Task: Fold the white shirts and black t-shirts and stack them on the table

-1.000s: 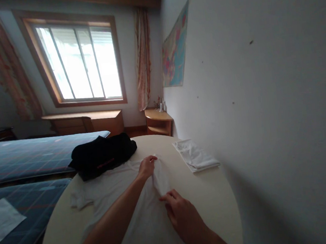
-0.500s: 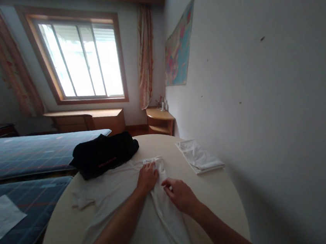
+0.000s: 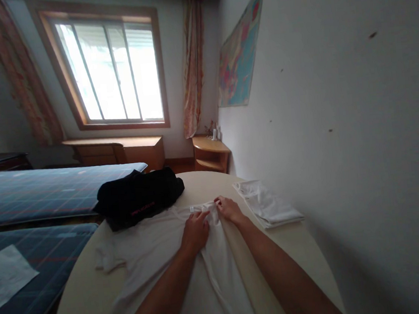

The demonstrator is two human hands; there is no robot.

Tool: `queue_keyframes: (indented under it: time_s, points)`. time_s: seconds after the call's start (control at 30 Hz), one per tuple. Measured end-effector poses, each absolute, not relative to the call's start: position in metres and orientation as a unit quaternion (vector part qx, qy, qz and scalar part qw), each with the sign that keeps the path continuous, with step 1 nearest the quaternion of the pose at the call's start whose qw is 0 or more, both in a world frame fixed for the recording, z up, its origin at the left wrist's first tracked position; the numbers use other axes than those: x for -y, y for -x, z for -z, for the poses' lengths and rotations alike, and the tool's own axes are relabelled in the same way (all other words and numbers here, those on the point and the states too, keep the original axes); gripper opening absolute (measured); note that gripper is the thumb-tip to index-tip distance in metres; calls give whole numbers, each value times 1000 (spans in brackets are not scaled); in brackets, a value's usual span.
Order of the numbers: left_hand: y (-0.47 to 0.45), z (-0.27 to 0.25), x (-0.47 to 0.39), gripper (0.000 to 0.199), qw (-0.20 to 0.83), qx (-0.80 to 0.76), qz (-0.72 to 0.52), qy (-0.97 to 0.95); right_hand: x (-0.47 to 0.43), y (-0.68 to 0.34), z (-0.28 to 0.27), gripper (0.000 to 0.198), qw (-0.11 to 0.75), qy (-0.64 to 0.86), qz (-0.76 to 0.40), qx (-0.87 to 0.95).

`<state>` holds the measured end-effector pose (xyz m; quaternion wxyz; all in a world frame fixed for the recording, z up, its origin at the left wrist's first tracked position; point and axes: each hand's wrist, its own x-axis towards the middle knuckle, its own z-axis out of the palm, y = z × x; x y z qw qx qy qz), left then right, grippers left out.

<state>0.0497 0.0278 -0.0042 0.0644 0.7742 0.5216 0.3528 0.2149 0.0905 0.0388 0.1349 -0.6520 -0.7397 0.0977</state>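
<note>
A white T-shirt [image 3: 158, 237] lies spread on a round cream table, its left sleeve out to the side and its right part folded inward with a long crease. My left hand [image 3: 196, 232] rests on the shirt just below the collar, fingers laid down on the fabric. At the shirt's upper right edge, my right hand [image 3: 228, 209] is closed, its thumb and fingertips pinching the cloth. Part of the collar and lower body of the shirt is hidden behind my forearms.
A dark bundled garment [image 3: 142, 196] sits at the table's [image 3: 211, 177] far left. A folded white garment [image 3: 270, 205] lies to the right, near the wall. Beds with plaid mattresses [image 3: 59, 190] stand on the left, one bearing a paper sheet [image 3: 7, 278].
My right hand has moved up and away to the shirt's top right edge, and its fingers now pinch the cloth. My left hand stays near the collar. The view has shifted slightly.
</note>
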Motion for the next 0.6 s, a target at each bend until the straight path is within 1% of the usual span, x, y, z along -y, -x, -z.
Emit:
queue_keyframes:
  time_s: [0.17, 0.37, 0.6]
  points:
    - [-49, 5, -30, 42, 85, -529, -356, -766, -108, -211, -49, 25, 98, 645, -57, 756]
    - [-49, 6, -32, 44, 126, -542, -374, -742, -120, -198, -65, 30, 81, 615, 4, 784]
    - [-48, 8, -35, 47, 132, -543, -380, -737, -113, -180, -51, 31, 67, 645, 5, 761]
